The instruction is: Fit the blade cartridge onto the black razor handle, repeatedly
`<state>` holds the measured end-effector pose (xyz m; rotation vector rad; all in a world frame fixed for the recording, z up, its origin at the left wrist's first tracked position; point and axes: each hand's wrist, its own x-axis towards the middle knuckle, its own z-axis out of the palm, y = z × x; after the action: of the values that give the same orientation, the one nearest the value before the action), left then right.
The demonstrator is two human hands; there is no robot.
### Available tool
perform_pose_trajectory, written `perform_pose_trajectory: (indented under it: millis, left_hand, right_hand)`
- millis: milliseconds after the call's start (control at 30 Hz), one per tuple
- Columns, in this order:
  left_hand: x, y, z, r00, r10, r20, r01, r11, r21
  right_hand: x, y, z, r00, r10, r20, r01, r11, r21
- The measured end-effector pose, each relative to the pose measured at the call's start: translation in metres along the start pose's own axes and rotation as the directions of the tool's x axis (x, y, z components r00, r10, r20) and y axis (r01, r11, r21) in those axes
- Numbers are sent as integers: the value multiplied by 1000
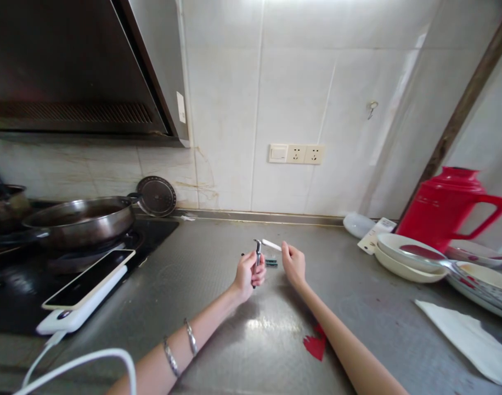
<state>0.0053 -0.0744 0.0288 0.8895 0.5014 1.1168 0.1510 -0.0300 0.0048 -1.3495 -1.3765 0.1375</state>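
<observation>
Near the middle of the metal counter [218, 247], my left hand [248, 274] is closed around a small dark and silver tool [258, 255], held upright with its bent metal tip at the top. My right hand [294, 264] pinches a thin white stick [271, 244], whose far end points left, close to the tool's tip. Whether the two touch is too small to tell. Small dark green items [271, 263] lie on the counter between my hands. A torn red piece [315, 345] is beside my right forearm, partly hidden by it.
On the left, a steel pan [86, 219] sits on the black stove, with a phone [90, 278] on a white device [80, 307] and its cable [90, 356]. At right are a red jug [440, 208], stacked dishes [407, 266] and white paper [468, 340].
</observation>
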Motion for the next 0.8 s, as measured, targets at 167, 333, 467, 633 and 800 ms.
perform_pose_trajectory:
  millis: [167,333,467,633,800]
  left_hand:
    - [3,-1,-3,1000,18,-22,-17,999,44]
    - [4,-2,-7,994,104,-19,-101,988,115]
    - [6,1,-11,980,198,-19,-189,955,229]
    - [10,1,-12,943,323,-77,-274,888,368]
    - [12,0,-16,909,411,-67,-327,805,496]
  right_hand:
    - [-1,-5,2,999,-45,5,45,998,35]
    - [0,9,3,1000,22,3,-22,1000,-15]
    - [11,12,-6,989,143,-22,-142,989,43]
    - [10,-30,-24,947,189,259,-245,949,201]
    - [-30,-91,-46,760,241,604,-599,619,508]
